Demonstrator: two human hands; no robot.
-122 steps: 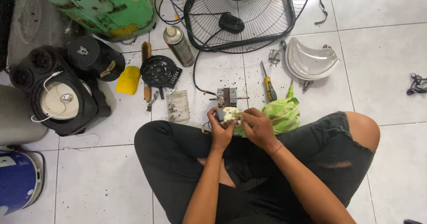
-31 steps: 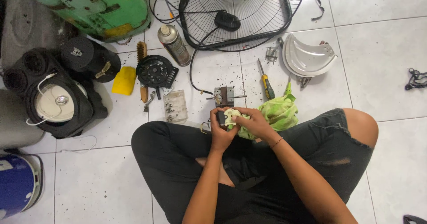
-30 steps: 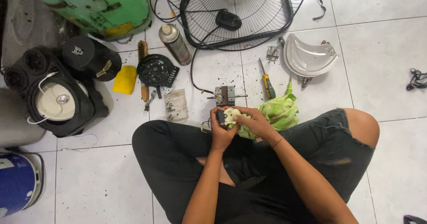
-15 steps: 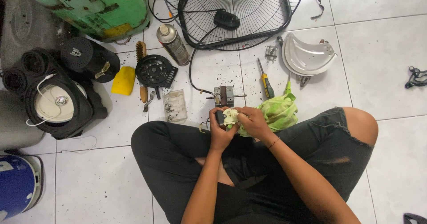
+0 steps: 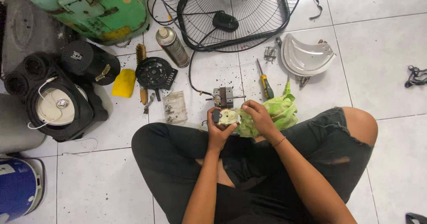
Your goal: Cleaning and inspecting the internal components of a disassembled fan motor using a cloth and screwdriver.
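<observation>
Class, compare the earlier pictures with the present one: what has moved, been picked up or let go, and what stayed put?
Almost nothing changed. Both hands, left hand and right hand, keep their grip on the small cream part over the green cloth; nothing was picked up or let go. The screwdriver, spray can and fan guard lie as before.

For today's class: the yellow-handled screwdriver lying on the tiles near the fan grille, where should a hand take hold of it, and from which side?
Grip the screwdriver by its thick yellow and black handle, the end nearer the person. It lies flat, thin shaft pointing away toward the fan grille. Come from above with the right hand, the nearer one, fingers closing across the handle; the green cloth lies just beside that end.
</observation>
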